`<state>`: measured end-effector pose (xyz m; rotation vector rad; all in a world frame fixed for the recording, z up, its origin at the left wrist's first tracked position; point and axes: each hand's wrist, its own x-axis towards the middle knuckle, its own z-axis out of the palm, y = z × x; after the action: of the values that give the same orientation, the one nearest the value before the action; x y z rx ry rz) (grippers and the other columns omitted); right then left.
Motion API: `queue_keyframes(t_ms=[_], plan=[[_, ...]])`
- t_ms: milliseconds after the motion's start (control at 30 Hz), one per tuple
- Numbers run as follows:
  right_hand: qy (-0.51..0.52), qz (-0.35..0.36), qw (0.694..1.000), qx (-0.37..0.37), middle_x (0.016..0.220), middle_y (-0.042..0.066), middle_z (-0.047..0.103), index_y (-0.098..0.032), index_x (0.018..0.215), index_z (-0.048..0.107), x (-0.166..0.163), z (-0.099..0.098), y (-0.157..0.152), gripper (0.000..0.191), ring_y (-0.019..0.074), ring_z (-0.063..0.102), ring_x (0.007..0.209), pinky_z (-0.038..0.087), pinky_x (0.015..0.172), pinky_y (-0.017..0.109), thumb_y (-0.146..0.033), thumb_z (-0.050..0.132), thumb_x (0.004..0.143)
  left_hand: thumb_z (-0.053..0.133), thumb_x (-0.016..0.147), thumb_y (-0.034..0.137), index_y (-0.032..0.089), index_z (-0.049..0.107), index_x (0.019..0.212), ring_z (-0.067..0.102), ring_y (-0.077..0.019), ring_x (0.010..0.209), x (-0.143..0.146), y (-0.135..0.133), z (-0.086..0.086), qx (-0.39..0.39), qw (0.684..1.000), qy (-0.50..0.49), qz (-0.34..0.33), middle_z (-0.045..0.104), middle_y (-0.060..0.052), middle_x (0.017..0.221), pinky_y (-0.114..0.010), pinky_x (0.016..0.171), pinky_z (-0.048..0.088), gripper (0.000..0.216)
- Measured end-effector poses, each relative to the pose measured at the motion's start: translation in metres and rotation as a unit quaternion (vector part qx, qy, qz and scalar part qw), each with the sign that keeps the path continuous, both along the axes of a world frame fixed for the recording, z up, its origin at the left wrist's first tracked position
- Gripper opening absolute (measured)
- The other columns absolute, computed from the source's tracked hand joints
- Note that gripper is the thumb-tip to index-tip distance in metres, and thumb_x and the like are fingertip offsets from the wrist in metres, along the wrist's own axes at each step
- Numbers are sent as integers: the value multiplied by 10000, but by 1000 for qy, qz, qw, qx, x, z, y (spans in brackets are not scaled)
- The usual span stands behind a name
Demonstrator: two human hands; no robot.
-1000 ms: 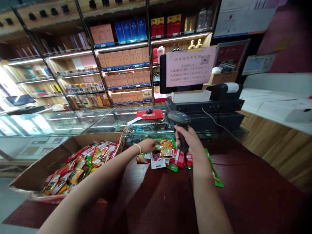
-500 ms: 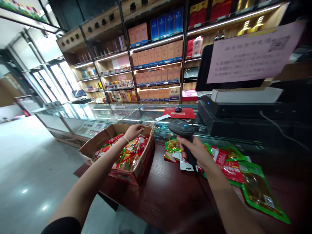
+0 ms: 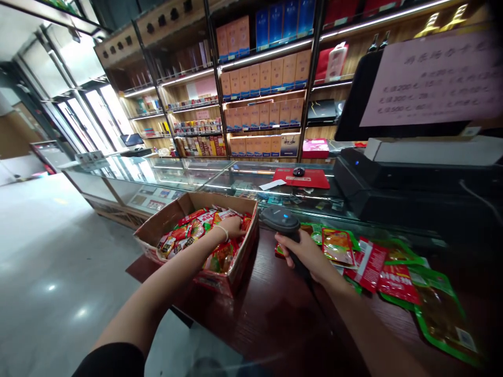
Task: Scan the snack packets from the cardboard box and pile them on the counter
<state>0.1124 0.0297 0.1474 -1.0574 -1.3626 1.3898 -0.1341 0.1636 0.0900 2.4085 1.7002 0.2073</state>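
Note:
My right hand [image 3: 304,251] is wrapped round the handle of a black barcode scanner [image 3: 281,219], its head tilted toward the box and a blue light lit on top. My left hand [image 3: 231,228], with a pale bracelet at the wrist, reaches down into an open cardboard box [image 3: 233,283]. It touches the red and green snack packets [image 3: 192,230] heaped inside. Its fingertips point down among them and are mostly hidden, so its grip does not show. Beyond my right hand lies a row of loose snack packets [image 3: 338,246], partly overlapping.
The box stands on a dark wooden tabletop [image 3: 263,309] against a glass display counter [image 3: 220,175]. On the glass are a red mat [image 3: 314,180] and a computer mouse [image 3: 298,172]. A black monitor [image 3: 356,104] with a pink sign [image 3: 424,84] rises at right. Larger green-edged packets [image 3: 444,314] lie near right.
My left hand has lowered from above the box's far right corner into the packets. The scanner has shifted left, toward the box. A red and yellow packet now shows beside my right hand. The view has shifted.

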Motion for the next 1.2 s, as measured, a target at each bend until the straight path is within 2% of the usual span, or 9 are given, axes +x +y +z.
queue_keyframes(t_ms=[167, 300, 433, 533, 667, 800, 933, 1133, 1200], plan=[[4, -9, 1000, -13, 484, -66, 520, -201, 775, 509, 2, -1, 1, 323, 79, 448, 318, 337, 326, 186, -464, 691, 727, 698, 624, 283, 182, 631, 676, 637, -238, 723, -2, 6, -2, -7, 1000, -23, 1, 676, -94, 733, -306, 713, 470, 132], [10, -9, 1000, -6, 487, -62, 516, -189, 774, 522, 6, -2, 4, 321, 73, 444, 327, 341, 331, 181, -467, 680, 746, 632, 721, 321, 172, 649, 808, 637, -239, 818, -29, 10, 18, 38, 995, -71, 52, 685, -98, 834, -303, 757, 464, 174], [12, -4, 1000, 17, 493, -66, 507, -176, 788, 543, 11, -3, 7, 306, 72, 449, 332, 345, 337, 181, -456, 664, 774, 637, 739, 374, 166, 648, 908, 628, -206, 825, -51, 9, 36, 63, 967, -222, 109, 682, -63, 871, -296, 753, 474, 268], [14, -5, 1000, 18, 499, -66, 508, -176, 790, 542, 13, -2, 7, 308, 74, 456, 333, 335, 338, 181, -461, 659, 784, 660, 735, 341, 150, 619, 988, 622, -158, 779, -51, 6, 43, 23, 912, -398, 97, 671, -44, 886, -263, 709, 487, 319], [19, -15, 1000, 17, 499, -65, 513, -178, 781, 543, 14, 0, 5, 319, 78, 454, 329, 340, 339, 193, -468, 675, 767, 679, 736, 255, 142, 594, 1001, 600, -97, 656, -37, -1, 48, -103, 820, -557, 77, 647, -16, 812, -211, 623, 481, 300], [34, -23, 999, 16, 489, -66, 506, -178, 801, 550, 15, 3, 5, 326, 78, 445, 324, 329, 331, 194, -477, 675, 760, 637, 723, 115, 115, 589, 904, 593, -87, 599, -26, -10, 51, -216, 755, -615, 76, 622, -22, 747, -208, 601, 493, 187], [37, -27, 999, 2, 495, -61, 518, -191, 766, 525, 16, 4, 5, 331, 81, 450, 327, 339, 336, 201, -478, 690, 742, 576, 700, 40, 137, 555, 888, 552, -79, 522, -22, -11, 53, -252, 707, -655, 88, 570, 7, 676, -194, 518, 476, 213], [36, -41, 998, 6, 497, -58, 518, -195, 737, 506, 15, 5, 6, 341, 83, 455, 334, 339, 333, 200, -474, 702, 728, 565, 840, 194, 193, 521, 971, 352, -25, 383, -29, -8, 60, -346, 587, -730, 60, 402, 68, 585, -100, 363, 270, 138], [31, -37, 999, 13, 496, -57, 515, -197, 727, 499, 15, 4, 7, 336, 83, 451, 333, 342, 336, 202, -472, 692, 743, 520, 884, 214, 171, 533, 954, 336, -22, 378, -31, -9, 63, -373, 565, -733, 65, 407, 57, 585, -96, 349, 252, 82]])
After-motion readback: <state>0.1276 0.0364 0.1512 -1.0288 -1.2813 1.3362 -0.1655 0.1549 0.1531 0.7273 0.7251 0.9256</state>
